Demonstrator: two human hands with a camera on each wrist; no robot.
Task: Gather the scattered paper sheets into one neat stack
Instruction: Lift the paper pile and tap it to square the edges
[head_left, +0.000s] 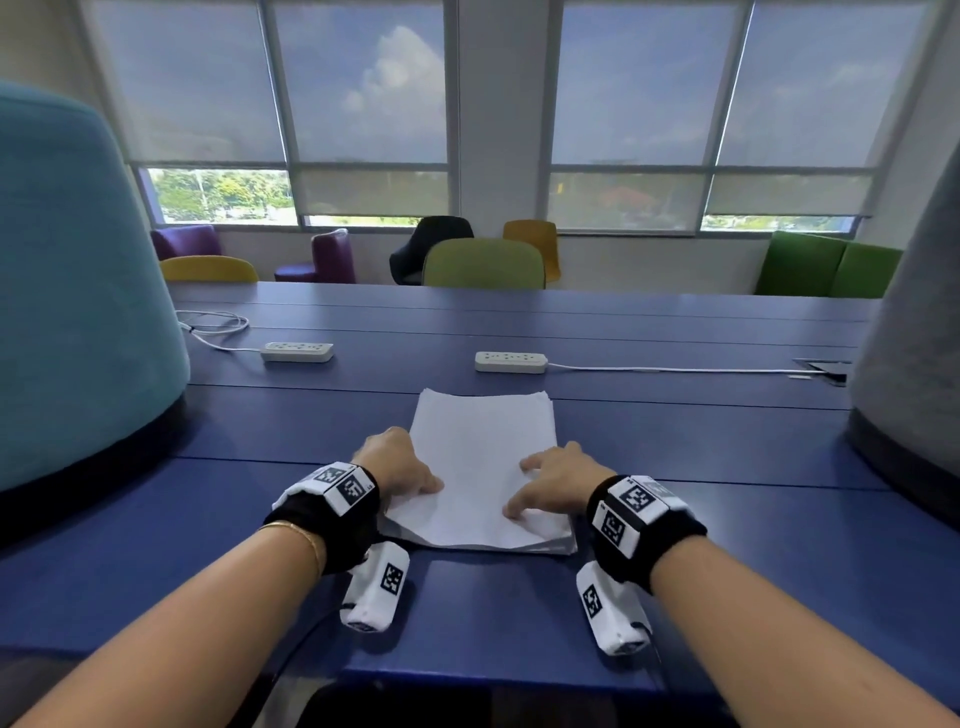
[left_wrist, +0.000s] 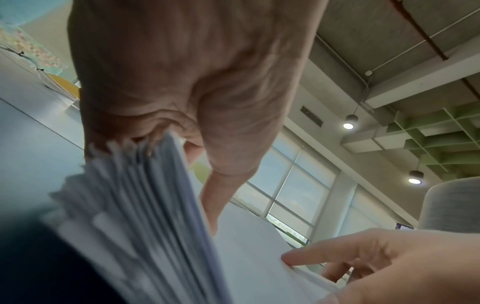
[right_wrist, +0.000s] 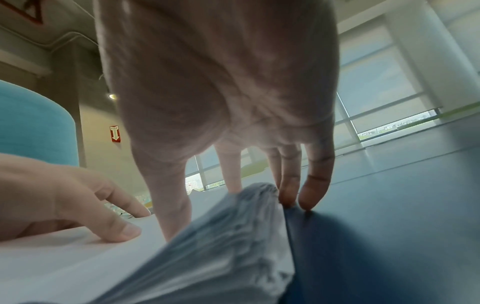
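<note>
Head view, lower centre of frame: left hand (head_left: 400, 465) and right hand (head_left: 553, 480) both sit on the paper stack (head_left: 480, 467), which lies on the blue worktop (head_left: 727, 571) close to its near edge. Left grip: thumb on the top sheet, fingers round the stack's left edge, so clamped on the stack. Right grip: thumb and forefinger laid on top, remaining fingers straight down against the right edge, tips on the worktop; spread, pressing, not closed round anything.

Risk, my judgement: the near-edge sheets are staggered and fanned. Squeezing inward from both sides could buckle the upper sheets rather than align them. Lifting to tap the pile square could let the loose lower sheets slide out, since the right hand only presses.

View differences: left wrist view shows the left edge as many offset layers (left_wrist: 135, 205); right wrist view shows the right edge ruffled under the fingertips (right_wrist: 309, 197). Head view alone shows the far end nearly square, two power strips (head_left: 297, 352) beyond in mid-frame, and chairs (head_left: 483, 262) further up.
</note>
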